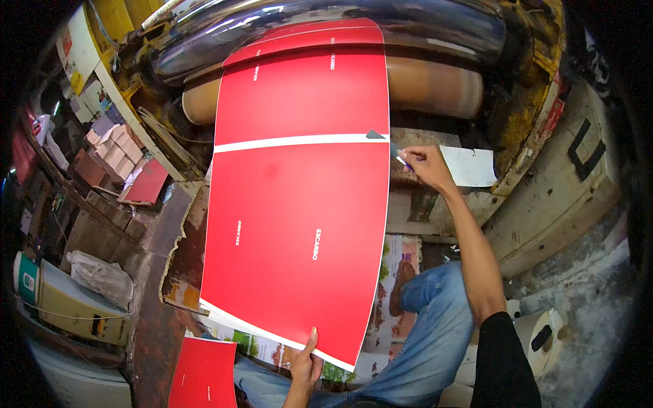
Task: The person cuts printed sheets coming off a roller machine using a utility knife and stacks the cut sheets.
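A small red sheet point(202, 374) lies at the lower left of the frame; the large red sheet point(272, 204) fills the centre, its long axis running from the chrome roller point(435, 30) at the top down toward the person, its near end pointing lower right; the left hand point(306, 367) pinches that end, thumb on top; the right hand point(425, 166), nearer the white band point(292, 143), has fingers closed on a thin blade point(400, 159), the large sheet lying just to their left.
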Available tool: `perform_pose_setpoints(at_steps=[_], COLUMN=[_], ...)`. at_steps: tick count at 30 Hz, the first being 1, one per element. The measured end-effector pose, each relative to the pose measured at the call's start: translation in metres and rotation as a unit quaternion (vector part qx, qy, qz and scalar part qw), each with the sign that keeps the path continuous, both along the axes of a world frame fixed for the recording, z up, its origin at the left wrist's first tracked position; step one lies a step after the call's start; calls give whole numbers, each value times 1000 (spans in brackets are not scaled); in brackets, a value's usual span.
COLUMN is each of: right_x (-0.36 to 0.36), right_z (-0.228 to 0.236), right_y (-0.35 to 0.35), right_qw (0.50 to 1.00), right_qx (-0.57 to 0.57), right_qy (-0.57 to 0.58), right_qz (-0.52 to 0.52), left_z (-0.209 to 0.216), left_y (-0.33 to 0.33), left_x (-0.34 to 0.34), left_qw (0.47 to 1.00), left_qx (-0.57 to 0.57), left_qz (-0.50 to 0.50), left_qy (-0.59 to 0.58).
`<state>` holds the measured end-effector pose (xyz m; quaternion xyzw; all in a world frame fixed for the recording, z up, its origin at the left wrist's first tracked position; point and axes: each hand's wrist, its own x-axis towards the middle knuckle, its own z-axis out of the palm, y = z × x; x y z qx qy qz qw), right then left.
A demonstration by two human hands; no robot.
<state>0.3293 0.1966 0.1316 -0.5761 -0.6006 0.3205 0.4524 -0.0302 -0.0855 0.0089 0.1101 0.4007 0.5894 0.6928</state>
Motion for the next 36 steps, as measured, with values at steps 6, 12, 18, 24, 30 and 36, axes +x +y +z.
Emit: perform_pose_setpoints(at_steps=[6, 12, 18, 24, 30, 36], right_x=[-12, -25, -52, -55, -52, -110], right_z=[14, 0, 34, 15, 6, 28], right_y=[-15, 4, -13, -15, -19, -13], right_qw=[916, 821, 857, 881, 897, 899], right_qx=[282, 387, 391, 333, 266, 271], right_qy=[-265, -419, -331, -310, -329, -270], right_qz=[-102, 10, 53, 132, 132, 213], left_z=[-3, -17, -113, -138, -175, -253], left_y=[-28, -50, -71, -53, 38, 54], left_x=[-6, -19, -68, -101, -94, -201], left_qw=[999, 997, 975, 959, 964, 858], left_qx=[-43, -63, -130, -226, -163, -103], left_qz=[25, -8, 0, 56, 95, 217], left_qy=[-8, 34, 179, 160, 188, 454])
